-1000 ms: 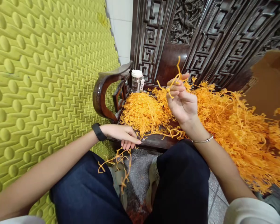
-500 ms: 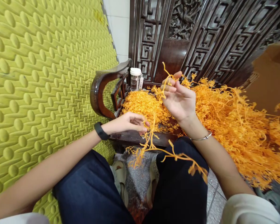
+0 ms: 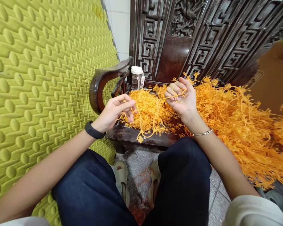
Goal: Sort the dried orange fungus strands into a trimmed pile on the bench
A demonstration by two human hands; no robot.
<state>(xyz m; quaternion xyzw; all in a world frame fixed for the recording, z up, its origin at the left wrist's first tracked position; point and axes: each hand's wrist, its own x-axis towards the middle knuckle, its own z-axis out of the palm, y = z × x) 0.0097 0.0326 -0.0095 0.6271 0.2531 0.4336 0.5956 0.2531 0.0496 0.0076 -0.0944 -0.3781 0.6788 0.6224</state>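
My left hand [image 3: 121, 110] is closed in a pinch on a thin orange branching plastic stem [image 3: 140, 121], which hangs in a loop over the bench edge. My right hand [image 3: 182, 99] has its fingers curled around orange stem pieces, with a thin strand reaching left from it. Whether both hands grip one and the same stem I cannot tell. Behind and between the hands lies a low heap of small orange pieces [image 3: 145, 100]. To the right of my right hand is a big pile of orange branching stems [image 3: 235, 125].
A dark wooden bench [image 3: 141, 141] has a curved armrest [image 3: 96, 91] and carved back [image 3: 174, 59]. A clear jar with a white lid [image 3: 136, 75] stands in its corner. Yellow textured padding [image 3: 49, 78] covers the left wall. A brown cardboard sheet [image 3: 275, 72] leans at right.
My left hand has moved up and left. The stem that hung over my knees is now up at the bench edge. My right hand has dropped slightly and its fingers have curled in.
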